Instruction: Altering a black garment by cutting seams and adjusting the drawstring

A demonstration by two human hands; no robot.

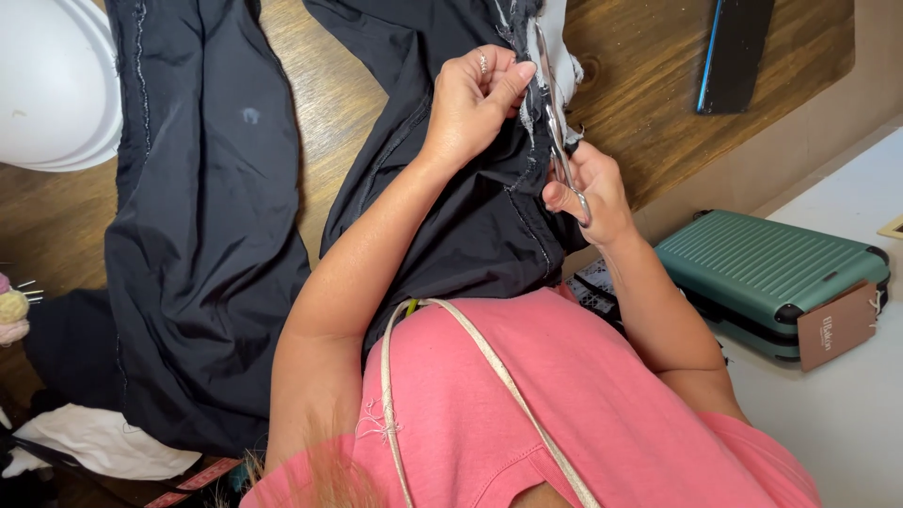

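A dark navy garment (207, 226) lies spread over a wooden table (329, 122). My left hand (470, 103) pinches a seam edge of the garment near its pale lining (564, 56). My right hand (588, 193) grips small metal scissors (555, 122), whose blades point up along that seam. Both hands sit close together at the top middle of the view. A ring shows on my left hand. My pink shirt and a tape measure around my neck fill the foreground.
A white rounded object (52, 85) sits at the table's top left. A pincushion with pins (14, 306) is at the left edge, white cloth (103, 437) below it. A green suitcase (776, 277) with a brown tag stands on the floor to the right. A dark flat object (734, 52) lies top right.
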